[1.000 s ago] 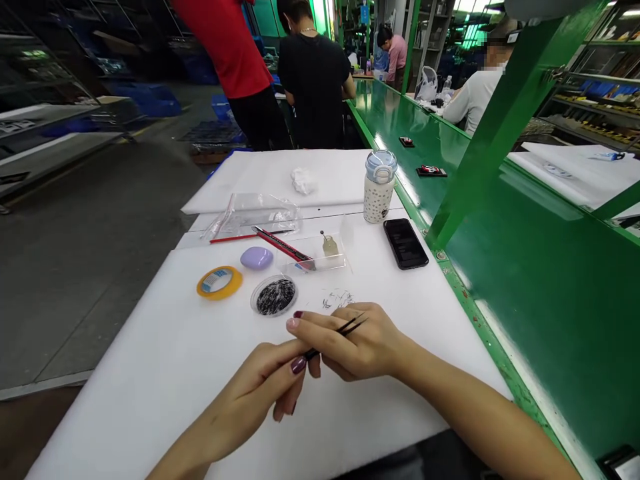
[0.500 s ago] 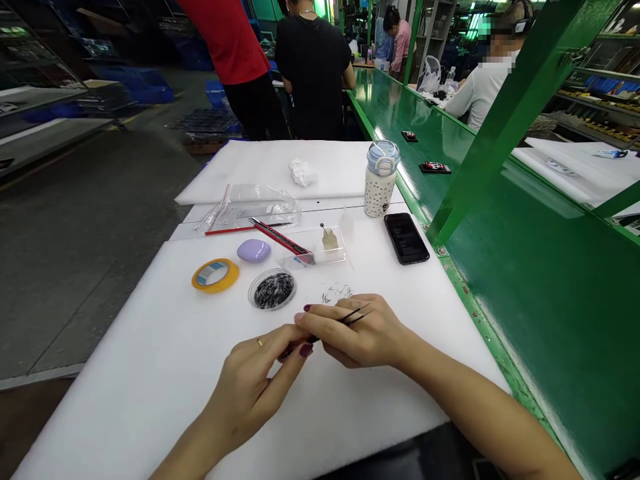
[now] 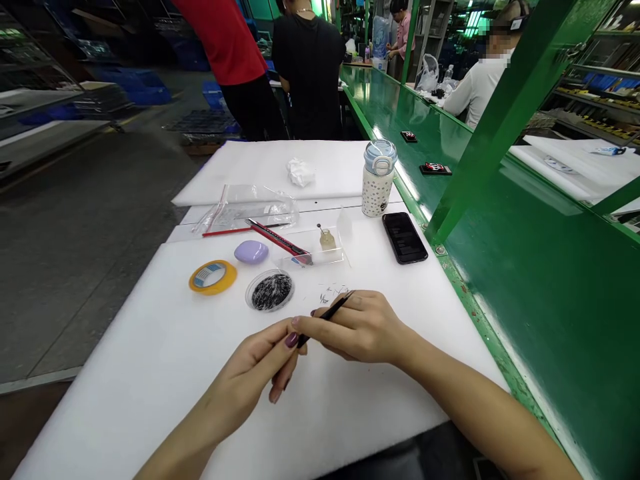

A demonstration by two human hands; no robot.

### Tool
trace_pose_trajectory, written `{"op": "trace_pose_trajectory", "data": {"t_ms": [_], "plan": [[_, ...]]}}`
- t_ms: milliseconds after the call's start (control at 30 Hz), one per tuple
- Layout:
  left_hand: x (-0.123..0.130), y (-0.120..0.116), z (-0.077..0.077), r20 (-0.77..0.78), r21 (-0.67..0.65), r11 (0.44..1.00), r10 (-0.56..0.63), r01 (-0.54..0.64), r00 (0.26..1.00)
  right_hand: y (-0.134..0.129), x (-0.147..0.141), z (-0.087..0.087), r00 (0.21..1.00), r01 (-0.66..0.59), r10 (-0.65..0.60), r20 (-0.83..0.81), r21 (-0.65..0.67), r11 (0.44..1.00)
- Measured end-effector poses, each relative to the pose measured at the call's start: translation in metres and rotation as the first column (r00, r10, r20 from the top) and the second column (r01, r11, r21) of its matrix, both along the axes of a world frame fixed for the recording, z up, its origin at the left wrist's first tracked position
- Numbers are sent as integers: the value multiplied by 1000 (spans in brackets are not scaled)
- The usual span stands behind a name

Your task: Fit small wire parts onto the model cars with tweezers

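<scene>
Black tweezers (image 3: 330, 312) slant across the fingers of my right hand (image 3: 367, 330), their thin end pointing up and to the right. At the lower end, my left hand (image 3: 250, 367) pinches them between thumb and fingers. The fingertips of both hands meet there, so anything small between them is hidden. Just beyond my right hand, short dark slivers (image 3: 327, 295) lie scattered on the white foam sheet (image 3: 165, 373). A clear round dish (image 3: 270, 291) filled with similar black slivers sits beyond my left hand.
Yellow tape (image 3: 213, 277), a lilac egg-shaped object (image 3: 251, 252), a red cutter knife (image 3: 277, 240) and a small glass bottle (image 3: 327, 240) lie farther back. A phone (image 3: 405, 238) and a drinking bottle (image 3: 379, 179) are at the right. A green post (image 3: 493, 127) rises beside the table.
The tweezers have turned in my hands: their two spread prongs pointed right before, and now they look like one dark bar. My left hand has rolled, with its lower fingers now showing beneath.
</scene>
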State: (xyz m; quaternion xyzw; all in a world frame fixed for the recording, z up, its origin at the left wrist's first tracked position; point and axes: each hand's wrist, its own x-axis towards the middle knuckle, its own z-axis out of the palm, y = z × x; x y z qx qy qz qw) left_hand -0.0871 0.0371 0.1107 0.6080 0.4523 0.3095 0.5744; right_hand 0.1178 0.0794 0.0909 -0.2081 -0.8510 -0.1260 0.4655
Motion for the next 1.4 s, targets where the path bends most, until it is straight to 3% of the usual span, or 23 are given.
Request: {"op": "trace_pose_trajectory", "data": {"t_ms": [100,200,600,933,1167,1400], "plan": [[1,3,-1,15,-115,993,-12,13,1000,0,0,4,1000,-21,21,-11,-4,1000],[-2,3,-5,-5,-135,989,-64,62,998,0,0,6,999,-41,41,-33,-17,999],[-2,4,-10,9,-95,994,-51,52,999,0,2,1,999,-38,38,-9,-49,998],[-1,5,1,137,-82,993,-78,90,988,3,13,2,998,-61,60,-5,-111,992],[3,5,12,138,-60,997,-35,44,990,3,16,4,998,-39,44,40,-119,992],[2,4,11,79,-20,998,-55,57,995,5,16,2,995,-44,55,83,-132,990]]}}
